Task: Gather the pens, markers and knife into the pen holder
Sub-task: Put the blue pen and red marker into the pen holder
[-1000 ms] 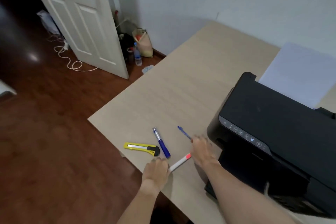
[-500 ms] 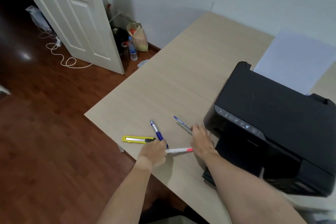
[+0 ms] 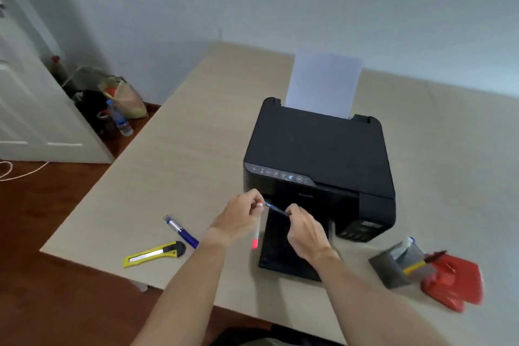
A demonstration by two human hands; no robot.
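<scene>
a light wooden table (image 3: 182,149) is filling most of the view, its near and right edges running out of frame. a black printer (image 3: 320,149) is sitting on it with a sheet of paper (image 3: 323,84) standing up from the back, and its front tray is partly hidden behind the person's hands. a white door (image 3: 31,109) is cut off at the left edge, with a bag (image 3: 126,95) and a water bottle (image 3: 119,118) on the floor beside it, both blurred.

at the right, a red object (image 3: 452,278) is lying smeared by motion, too blurred to identify. just beside it, touching or nearly so, a grey pen holder (image 3: 393,264) is tilting, with a couple of items sticking out of it that are hard to make out.

the left hand (image 3: 238,219) is gripping a white marker (image 3: 256,232) with a red end, hanging downward from the closed fingers. the right hand (image 3: 303,230) is pinching a thin blue pen (image 3: 276,208), whose far tip is reaching the left hand's fingertips; whether they are touching it is unclear.

a yellow knife (image 3: 153,254) is lying on the table near the left edge, and a blue and silver marker (image 3: 181,231) is lying just above it, its lower end hidden behind the left wrist.
</scene>
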